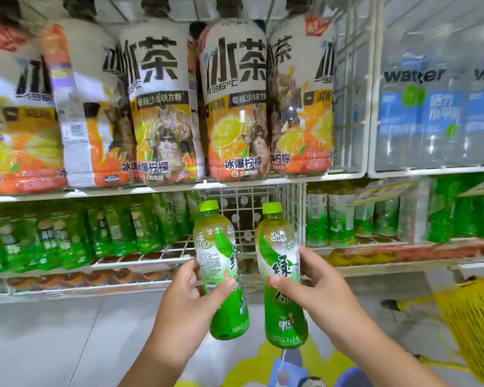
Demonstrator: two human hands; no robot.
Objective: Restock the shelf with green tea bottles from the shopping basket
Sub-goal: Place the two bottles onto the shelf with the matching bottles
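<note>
Green-capped tea bottle in left hand, second bottle in right hand; each grip closed round bottle's middle, thumb across label. Both bottles upright, slightly tilted, raised before empty gap in white wire shelf. Green tea rows stocked left and right of gap. Lemon tea bottles on shelf above. Yellow shopping basket at lower right, contents not visible. Judgement: restocking partway; these two not yet placed.
</note>
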